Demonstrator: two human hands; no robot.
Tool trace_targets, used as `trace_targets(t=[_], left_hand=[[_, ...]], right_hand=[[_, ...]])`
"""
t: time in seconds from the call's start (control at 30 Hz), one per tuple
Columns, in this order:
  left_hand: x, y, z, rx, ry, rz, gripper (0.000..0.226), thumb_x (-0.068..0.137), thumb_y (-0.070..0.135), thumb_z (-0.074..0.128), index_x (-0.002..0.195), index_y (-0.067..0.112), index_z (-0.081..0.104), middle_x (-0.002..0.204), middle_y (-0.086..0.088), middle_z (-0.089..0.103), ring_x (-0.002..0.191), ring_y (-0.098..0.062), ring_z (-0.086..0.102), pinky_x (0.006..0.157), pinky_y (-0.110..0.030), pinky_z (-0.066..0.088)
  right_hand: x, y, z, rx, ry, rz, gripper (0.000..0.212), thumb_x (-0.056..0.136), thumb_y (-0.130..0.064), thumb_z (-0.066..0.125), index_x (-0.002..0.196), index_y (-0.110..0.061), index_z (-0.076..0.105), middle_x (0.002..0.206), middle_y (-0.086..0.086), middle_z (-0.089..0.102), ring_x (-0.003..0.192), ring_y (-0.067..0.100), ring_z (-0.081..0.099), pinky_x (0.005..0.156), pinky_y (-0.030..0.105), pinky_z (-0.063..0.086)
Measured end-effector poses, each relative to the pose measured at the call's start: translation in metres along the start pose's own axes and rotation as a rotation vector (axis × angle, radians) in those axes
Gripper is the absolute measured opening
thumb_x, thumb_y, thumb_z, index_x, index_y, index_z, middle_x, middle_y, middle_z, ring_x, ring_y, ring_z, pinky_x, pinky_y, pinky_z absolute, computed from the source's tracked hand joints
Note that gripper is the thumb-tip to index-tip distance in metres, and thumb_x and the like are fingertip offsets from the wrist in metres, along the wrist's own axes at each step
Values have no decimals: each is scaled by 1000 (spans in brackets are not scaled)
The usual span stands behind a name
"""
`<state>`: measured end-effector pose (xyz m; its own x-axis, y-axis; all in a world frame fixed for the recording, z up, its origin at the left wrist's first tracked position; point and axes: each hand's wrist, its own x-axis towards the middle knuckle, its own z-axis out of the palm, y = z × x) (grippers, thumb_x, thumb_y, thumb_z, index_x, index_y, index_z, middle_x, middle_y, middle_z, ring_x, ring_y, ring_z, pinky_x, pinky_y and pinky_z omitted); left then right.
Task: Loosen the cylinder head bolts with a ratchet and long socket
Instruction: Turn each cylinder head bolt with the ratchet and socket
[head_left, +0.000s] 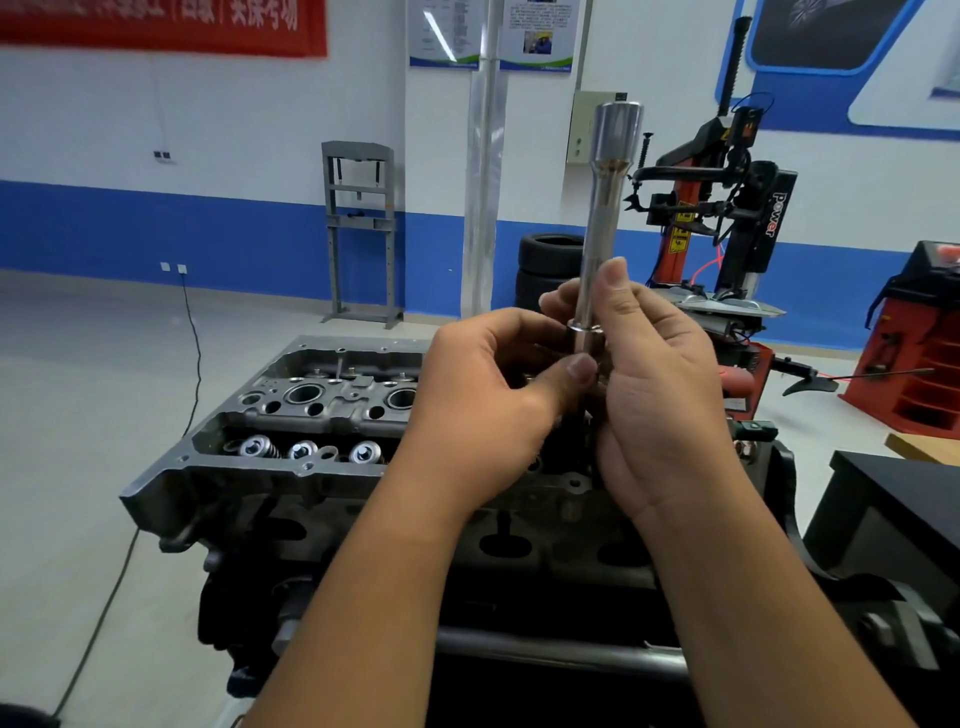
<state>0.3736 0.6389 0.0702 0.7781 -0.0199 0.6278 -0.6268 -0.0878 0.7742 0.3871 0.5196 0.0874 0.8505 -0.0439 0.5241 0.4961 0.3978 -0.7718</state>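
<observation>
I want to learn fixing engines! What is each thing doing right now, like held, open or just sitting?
long socket: upright, held in the air by both hands
left hand: pinching the socket's bottom end
right hand: wrapped around the socket
cylinder head: uncovered, valve springs showing
tyres: stacked on the floor

View: one head-worn wide-angle camera only.
Facing: forward and down, across the cylinder head (291, 415) toward the far wall.
Nearness: close, forearms filling the foreground.
</observation>
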Motion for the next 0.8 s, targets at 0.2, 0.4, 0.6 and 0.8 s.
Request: trace_targets(t=[0.2, 0.4, 0.6, 0.8], left_hand=[[-1, 2, -1, -21, -64, -6, 23, 96, 14, 74, 116, 23, 76, 107, 10, 80, 104, -5, 75, 89, -23, 61], [0, 3, 1, -9, 10, 15, 20, 87, 11, 83, 101, 23, 76, 96, 6, 81, 92, -7, 77, 80, -24, 63], [0, 3, -1, -39, -72, -7, 20, 94, 14, 75, 107, 30, 76, 104, 9, 81, 103, -8, 76, 90, -26, 62], [0, 3, 2, 40, 2, 11, 19, 86, 14, 85, 99, 26, 76, 92, 8, 80, 87, -6, 77, 76, -24, 62]], right_hand=[[-2, 0, 1, -57, 0, -52, 32, 83, -45, 69, 88, -14, 73, 93, 6, 76, 98, 33, 72, 92, 54, 60], [-2, 0, 1, -17, -12, -32, 30, 81, -46, 71, 89, -17, 73, 92, 6, 76, 91, 24, 73, 77, 40, 62], [-3, 1, 2, -64, 9, -79, 33, 88, -46, 65, 87, -13, 72, 91, 6, 75, 93, 29, 72, 88, 53, 62], [-3, -1, 2, -19, 7, -54, 32, 73, -52, 78, 82, -22, 75, 90, 7, 75, 89, 27, 72, 85, 52, 63]])
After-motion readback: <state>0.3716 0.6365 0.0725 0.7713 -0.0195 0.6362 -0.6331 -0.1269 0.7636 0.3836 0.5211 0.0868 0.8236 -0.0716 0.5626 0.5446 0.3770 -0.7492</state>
